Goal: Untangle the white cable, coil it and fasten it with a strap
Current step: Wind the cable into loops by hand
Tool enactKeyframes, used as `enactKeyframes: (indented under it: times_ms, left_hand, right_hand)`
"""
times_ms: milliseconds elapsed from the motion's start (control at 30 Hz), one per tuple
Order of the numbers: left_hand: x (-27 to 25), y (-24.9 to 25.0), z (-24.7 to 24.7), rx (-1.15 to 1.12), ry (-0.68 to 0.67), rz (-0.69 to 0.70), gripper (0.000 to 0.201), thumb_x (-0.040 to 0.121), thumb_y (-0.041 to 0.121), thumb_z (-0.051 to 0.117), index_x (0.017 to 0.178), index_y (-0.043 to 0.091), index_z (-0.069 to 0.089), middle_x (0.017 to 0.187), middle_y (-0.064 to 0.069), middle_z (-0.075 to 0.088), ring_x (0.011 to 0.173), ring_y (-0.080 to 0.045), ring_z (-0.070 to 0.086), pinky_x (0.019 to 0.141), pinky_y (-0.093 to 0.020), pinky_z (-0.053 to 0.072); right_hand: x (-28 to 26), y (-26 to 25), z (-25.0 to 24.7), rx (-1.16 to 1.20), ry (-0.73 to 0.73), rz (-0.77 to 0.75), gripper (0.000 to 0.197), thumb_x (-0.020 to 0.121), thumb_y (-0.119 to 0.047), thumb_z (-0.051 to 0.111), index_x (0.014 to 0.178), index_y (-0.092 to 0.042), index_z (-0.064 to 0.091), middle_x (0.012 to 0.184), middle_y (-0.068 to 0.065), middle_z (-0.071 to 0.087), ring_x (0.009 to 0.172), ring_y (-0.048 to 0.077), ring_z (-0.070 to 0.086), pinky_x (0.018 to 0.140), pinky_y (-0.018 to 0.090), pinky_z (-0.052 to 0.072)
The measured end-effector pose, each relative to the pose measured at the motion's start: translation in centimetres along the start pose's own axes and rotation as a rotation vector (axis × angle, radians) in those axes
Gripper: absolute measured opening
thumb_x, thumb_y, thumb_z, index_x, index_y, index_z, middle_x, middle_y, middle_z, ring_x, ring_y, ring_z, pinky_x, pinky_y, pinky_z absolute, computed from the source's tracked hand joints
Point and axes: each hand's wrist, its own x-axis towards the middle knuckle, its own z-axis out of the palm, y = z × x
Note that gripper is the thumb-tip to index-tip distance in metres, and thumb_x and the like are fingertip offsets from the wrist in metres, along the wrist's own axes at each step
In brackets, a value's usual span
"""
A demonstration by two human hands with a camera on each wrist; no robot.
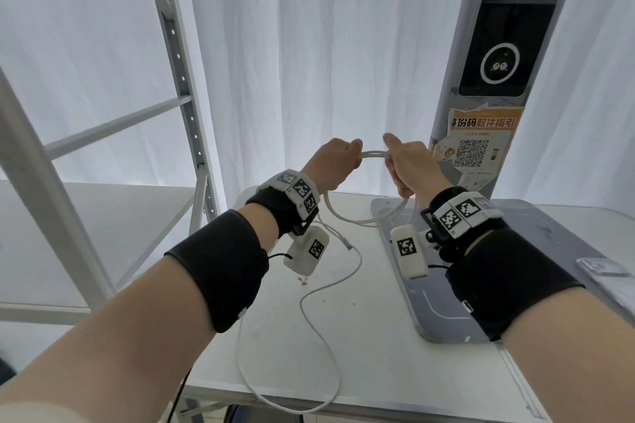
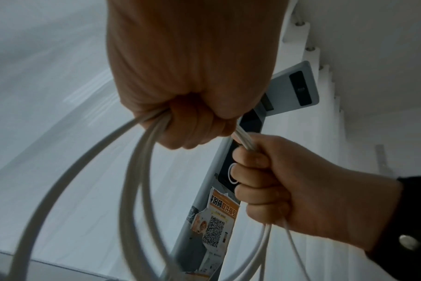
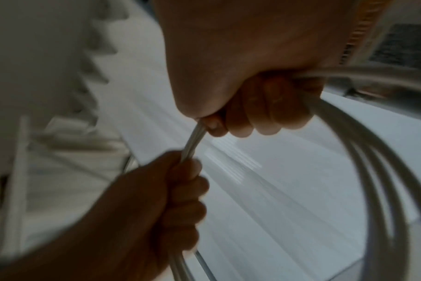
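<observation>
Head view, frame centre: my left hand and right hand both clench the white cable, probably keeping its loops gathered above the worktop while the tail trails loose.

Black wristbands — white marker-tagged camera mounts.

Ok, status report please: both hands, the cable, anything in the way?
Left hand and right hand both grip white cable. Coil hangs between them, loose tail on table. No strap seen.
</observation>
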Motion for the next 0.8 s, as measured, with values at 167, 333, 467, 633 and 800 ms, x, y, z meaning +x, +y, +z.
enactKeyframes:
  times_ms: [167, 333, 467, 633, 800]
  left_hand:
    - [0.1, 0.2, 0.6, -0.061, -0.035, 0.0, 0.046, 0.102, 0.032, 0.035, 0.059, 0.015, 0.04, 0.054, 0.004, 0.034, 0.047, -0.015, 0.029, 0.047, -0.022, 0.023]
    - [-0.1, -1.4, 0.2, -0.324, -0.085, -0.059, 0.048, 0.103, 0.043, 0.036, 0.06, 0.022, 0.031, 0.052, 0.008, 0.027, 0.043, -0.01, 0.022, 0.042, -0.02, 0.021]
    - [-0.3, -1.9, 0.3, -0.377, -0.058, -0.102, 0.044, 0.103, 0.037, 0.035, 0.062, 0.021, 0.032, 0.05, 0.009, 0.028, 0.04, -0.01, 0.022, 0.041, -0.02, 0.021]
    - [-0.2, -1.5, 0.2, -0.405, -0.033, -0.08, 0.043, 0.102, 0.035, 0.035, 0.062, 0.02, 0.031, 0.052, 0.007, 0.026, 0.041, -0.011, 0.02, 0.042, -0.021, 0.021]
    - [-0.4, -2.5, 0.5, -0.582, -0.128, -0.079, 0.054, 0.099, 0.055, 0.046, 0.06, 0.024, 0.023, 0.055, 0.007, 0.019, 0.048, -0.012, 0.014, 0.043, -0.023, 0.019]
  right_hand:
    - [-0.1, -1.1, 0.9, -0.196, 0.013, -0.155, 0.051, 0.101, -0.04, 0.049, 0.059, -0.011, 0.055, 0.045, -0.006, 0.044, 0.034, 0.012, 0.034, 0.039, 0.021, 0.028]
    - [0.2, -0.8, 0.1, 0.239, 0.074, 0.004, 0.045, 0.101, -0.036, 0.052, 0.061, -0.016, 0.049, 0.043, -0.004, 0.035, 0.033, 0.014, 0.025, 0.039, 0.02, 0.02]
    - [0.4, 0.2, -0.2, 0.356, 0.1, 0.077, 0.049, 0.102, -0.035, 0.051, 0.055, -0.02, 0.042, 0.046, -0.004, 0.031, 0.034, 0.014, 0.022, 0.04, 0.021, 0.017]
    - [0.2, 0.5, -0.3, 0.27, 0.091, 0.024, 0.049, 0.102, -0.037, 0.048, 0.057, -0.02, 0.042, 0.042, -0.006, 0.031, 0.032, 0.014, 0.023, 0.041, 0.019, 0.019]
    - [0.2, -0.3, -0.2, 0.333, 0.134, 0.004, 0.046, 0.102, -0.035, 0.048, 0.058, -0.019, 0.044, 0.045, -0.005, 0.032, 0.034, 0.013, 0.023, 0.039, 0.02, 0.02]
